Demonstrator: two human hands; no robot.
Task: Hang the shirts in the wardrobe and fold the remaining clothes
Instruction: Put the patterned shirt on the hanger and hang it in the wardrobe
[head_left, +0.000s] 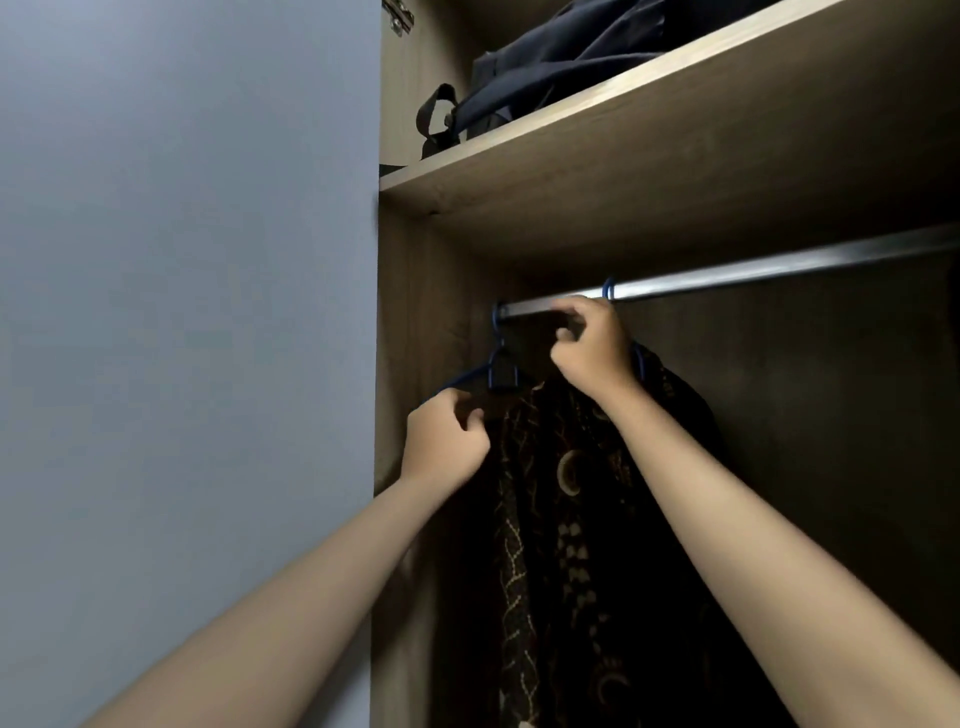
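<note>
A dark shirt (566, 519) with a gold batik pattern hangs inside the wardrobe on a blue hanger (500, 364), whose hook sits over the metal rail (753, 267) at its left end. My left hand (447, 441) pinches the shirt's left shoulder just below the hanger's arm. Just under the rail, my right hand (589, 348) is up at the collar with fingers curled; whether it grips anything is unclear. A second blue hook (609, 288) is on the rail behind that hand.
A wooden shelf (597, 156) runs above the rail with a dark blue bag (545, 67) lying on it. The wardrobe's side panel (415, 338) stands close on the left, beyond it a grey wall (182, 312). The rail extends bare to the right.
</note>
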